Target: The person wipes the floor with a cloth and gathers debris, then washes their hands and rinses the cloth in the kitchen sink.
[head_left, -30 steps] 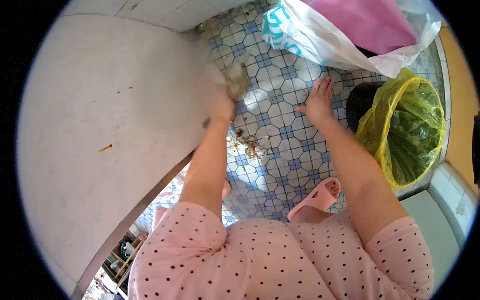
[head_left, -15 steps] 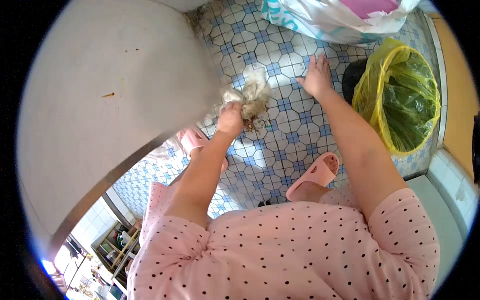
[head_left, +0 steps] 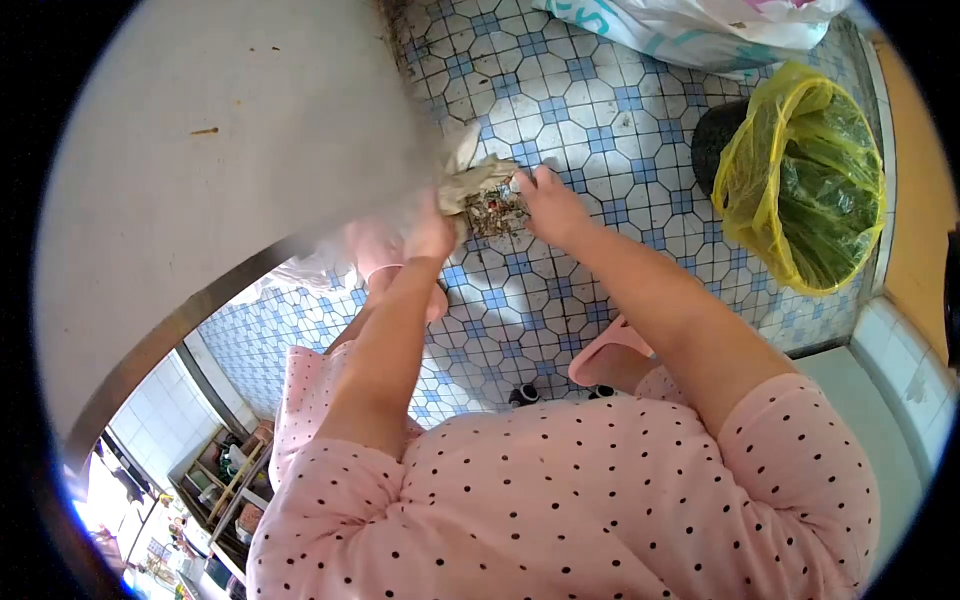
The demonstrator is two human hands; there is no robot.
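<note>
A dirty off-white cloth point(head_left: 476, 178) lies crumpled on the tiled floor, partly behind the pale panel. My left hand point(head_left: 431, 232) is closed on its near left side, with the fingers partly hidden and blurred. At the cloth's right end, my right hand point(head_left: 554, 208) has its fingers bent and appears to pinch the edge. Between the two hands sits a small heap of debris point(head_left: 494, 214), brown and mixed with tiny coloured bits, just below the cloth.
A large pale panel point(head_left: 230, 130) blocks the left side. At right stands a bin with a yellow bag liner point(head_left: 735, 165). A white plastic bag point(head_left: 690, 35) lies at the top. Pink slippers point(head_left: 600, 352) are on my feet. A cluttered shelf point(head_left: 225, 475) shows at lower left.
My right hand has moved left from the open floor near the bin to the cloth's edge. The cloth has shifted and spread above the debris, and more debris shows. My left hand moved slightly left.
</note>
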